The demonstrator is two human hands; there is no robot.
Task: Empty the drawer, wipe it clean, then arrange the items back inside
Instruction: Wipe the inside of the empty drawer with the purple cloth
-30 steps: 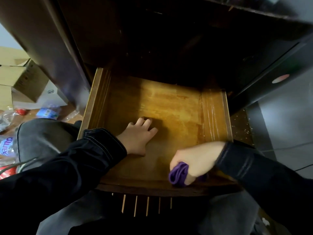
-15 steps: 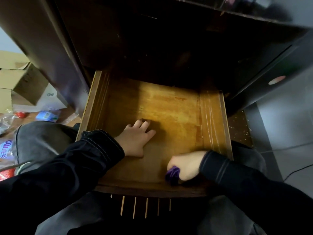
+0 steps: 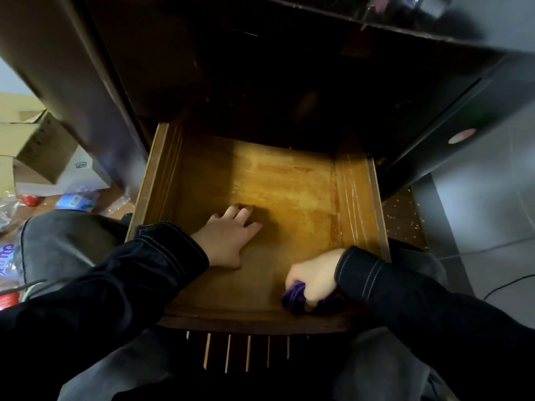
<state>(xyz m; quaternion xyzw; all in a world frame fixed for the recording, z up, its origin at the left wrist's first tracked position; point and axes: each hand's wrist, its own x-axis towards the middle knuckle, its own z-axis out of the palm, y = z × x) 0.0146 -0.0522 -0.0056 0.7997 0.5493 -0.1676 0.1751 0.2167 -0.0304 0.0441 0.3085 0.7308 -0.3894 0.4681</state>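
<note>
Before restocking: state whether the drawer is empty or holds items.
Empty where visible: the drawer shows bare wood, with only the left hand resting flat and the right hand gripping a purple cloth inside.

- Plastic packet (image 3: 7, 257) on the floor, well left of the drawer (image 3: 150, 180): purple printed letters, blurred and cut off by the frame edge, so no word can be read.
- White box (image 3: 78, 169) on the floor: a small dark mark, too small to read.
- Blue label (image 3: 75, 199) beside it: print illegible.
- Oval red-and-white sticker (image 3: 461, 136) on the dark cabinet: no legible lettering.
</note>
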